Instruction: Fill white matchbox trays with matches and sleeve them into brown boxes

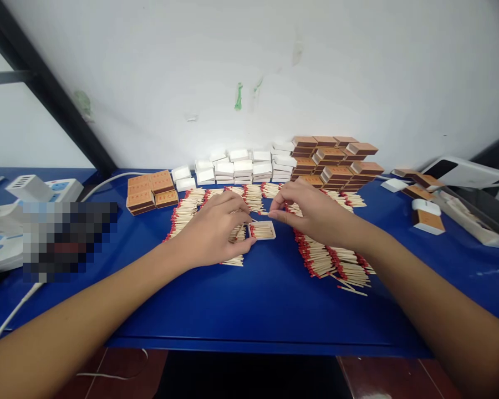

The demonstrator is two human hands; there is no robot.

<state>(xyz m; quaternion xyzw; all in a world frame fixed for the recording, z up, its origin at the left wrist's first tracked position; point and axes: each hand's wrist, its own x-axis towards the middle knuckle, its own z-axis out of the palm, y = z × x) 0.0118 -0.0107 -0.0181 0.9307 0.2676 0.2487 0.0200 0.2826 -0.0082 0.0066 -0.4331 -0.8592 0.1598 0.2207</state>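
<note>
A small white matchbox tray (262, 230) half filled with red-tipped matches lies on the blue table (249, 310). My left hand (211, 230) rests beside its left edge, fingers curled over a bunch of matches. My right hand (311, 210) hovers just right of and above the tray, thumb and fingers pinched on a few matches. Loose matches (335, 260) lie in rows under and around both hands.
White inner trays (241, 166) are stacked at the back, brown sleeves (336, 158) piled to their right, another brown stack (152, 191) at the left. Power strips and cables (37, 188) sit far left. Finished boxes (428, 216) and a white device (461, 172) lie at the right.
</note>
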